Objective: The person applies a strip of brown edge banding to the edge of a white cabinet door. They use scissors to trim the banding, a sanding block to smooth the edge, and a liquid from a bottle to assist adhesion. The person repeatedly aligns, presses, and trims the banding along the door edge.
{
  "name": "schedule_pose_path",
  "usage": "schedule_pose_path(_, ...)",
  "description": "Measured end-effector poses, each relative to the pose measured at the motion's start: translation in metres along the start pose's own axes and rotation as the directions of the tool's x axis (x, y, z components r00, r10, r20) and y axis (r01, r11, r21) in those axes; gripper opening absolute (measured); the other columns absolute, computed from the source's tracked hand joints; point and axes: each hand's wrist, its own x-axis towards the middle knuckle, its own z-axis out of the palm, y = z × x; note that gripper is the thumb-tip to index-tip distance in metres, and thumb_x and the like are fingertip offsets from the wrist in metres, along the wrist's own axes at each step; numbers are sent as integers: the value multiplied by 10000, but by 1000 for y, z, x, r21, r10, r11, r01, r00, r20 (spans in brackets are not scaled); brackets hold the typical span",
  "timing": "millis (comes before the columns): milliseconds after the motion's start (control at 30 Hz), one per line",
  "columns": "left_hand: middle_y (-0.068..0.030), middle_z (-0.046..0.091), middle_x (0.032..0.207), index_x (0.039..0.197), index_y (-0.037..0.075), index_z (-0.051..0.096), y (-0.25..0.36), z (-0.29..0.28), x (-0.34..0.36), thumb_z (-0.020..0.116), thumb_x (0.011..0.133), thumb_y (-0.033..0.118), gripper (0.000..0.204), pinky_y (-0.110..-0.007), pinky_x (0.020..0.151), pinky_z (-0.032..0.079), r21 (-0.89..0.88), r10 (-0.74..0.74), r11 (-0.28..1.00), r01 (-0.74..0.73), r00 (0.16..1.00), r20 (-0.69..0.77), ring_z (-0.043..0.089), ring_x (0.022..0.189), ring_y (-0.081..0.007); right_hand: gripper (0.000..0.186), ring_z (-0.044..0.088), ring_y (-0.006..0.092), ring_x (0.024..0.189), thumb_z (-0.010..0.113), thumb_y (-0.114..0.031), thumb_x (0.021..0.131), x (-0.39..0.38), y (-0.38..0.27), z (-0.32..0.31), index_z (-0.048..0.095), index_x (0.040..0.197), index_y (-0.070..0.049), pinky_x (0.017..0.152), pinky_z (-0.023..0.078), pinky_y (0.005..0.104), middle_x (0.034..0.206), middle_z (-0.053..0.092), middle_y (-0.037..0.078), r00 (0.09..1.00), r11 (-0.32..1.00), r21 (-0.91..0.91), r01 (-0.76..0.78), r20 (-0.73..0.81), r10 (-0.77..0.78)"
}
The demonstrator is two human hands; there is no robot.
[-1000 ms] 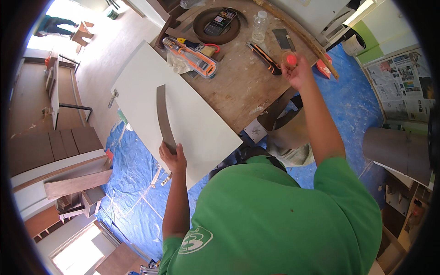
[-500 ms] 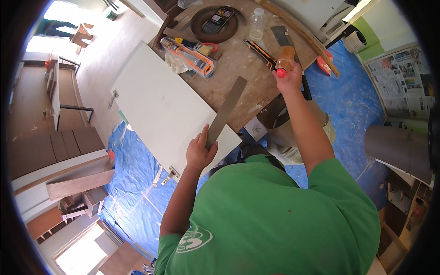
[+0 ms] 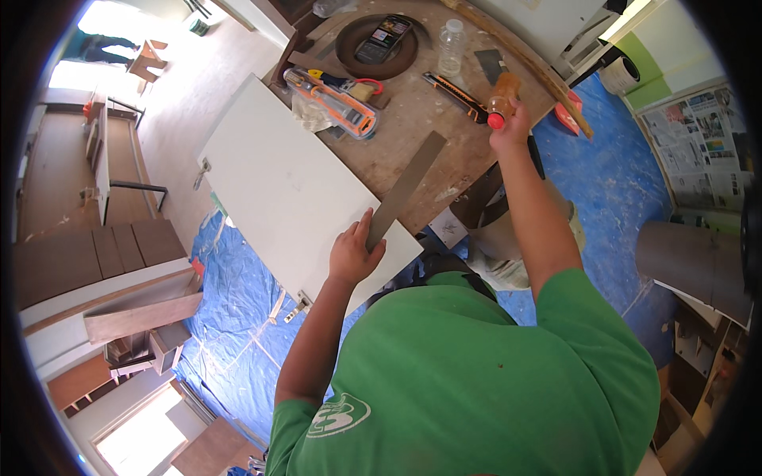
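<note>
My left hand rests over a white cabinet door panel, its thumb and fingers closed on a flat brown strip like edge banding. The strip's far end reaches over the wooden worktop. In my right hand is a small plastic bottle of orange-brown liquid, its red cap pointing toward me. Just left of the bottle lies an orange and black utility knife. Beyond it, a putty knife lies partly hidden behind the bottle.
A clear bottle, a brown coil around a phone, a packaged orange tool and a brush occupy the worktop. Hinges stick out from the panel. Blue sheeting covers floor on both sides.
The brown strip's far end has swung slightly right, with my left hand still on it. My right hand has moved the bottle slightly away from me. The whole view has shifted a little.
</note>
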Motion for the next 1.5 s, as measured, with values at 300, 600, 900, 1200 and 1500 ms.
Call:
schedule_pose_path(300, -175, 669, 1066, 1546, 91, 372, 15, 1, 32, 660, 882, 324, 761, -481, 822, 534, 142, -38, 990, 12, 983, 181, 678, 920, -382, 335, 631, 247, 1100, 701, -247, 875, 14, 17, 23, 620, 1179, -131, 974, 471, 479, 1128, 687, 61, 989, 997, 47, -64, -133, 70)
schedule_pose_path(600, -139, 609, 1138, 1485, 111, 462, 27, 33, 55, 687, 872, 304, 681, -471, 845, 517, 122, 74, 989, -86, 992, 98, 650, 966, -365, 379, 643, 329, 1145, 738, -201, 890, -50, -79, -25, 597, 1228, -105, 1032, 498, 542, 1224, 683, 109, 928, 977, 11, -214, 314, 200)
schedule_pose_path(900, -84, 584, 1117, 1468, 129, 511, 32, 49, 55, 711, 874, 359, 668, -436, 972, 409, 270, 122, 953, -139, 989, 79, 541, 1124, -288, 424, 686, 340, 1086, 732, -110, 896, -75, -93, -49, 539, 1273, -94, 971, 561, 546, 1213, 681, 132, 935, 970, -162, -181, 277, 220)
schedule_pose_path(1200, -97, 580, 1321, 1474, 108, 493, 22, 39, 30, 719, 893, 335, 663, -467, 1060, 375, 124, 109, 988, -91, 983, -146, 516, 1240, -312, 442, 691, 309, 1089, 733, -64, 891, -85, -76, -48, 526, 1280, -99, 922, 586, 503, 1202, 679, 112, 973, 957, -285, -52, 200, 113)
schedule_pose_path(1500, -62, 653, 871, 1272, 80, 647, -37, 43, -28, 626, 960, 139, 318, -416, 887, 443, -141, -221, 974, 178, 883, -413, 609, 892, -258, 453, 702, 266, 1048, 812, -130, 857, -74, -69, -48, 552, 1228, -100, 855, 603, 446, 1175, 693, 90, 977, 931, -354, -90, 152, 152)
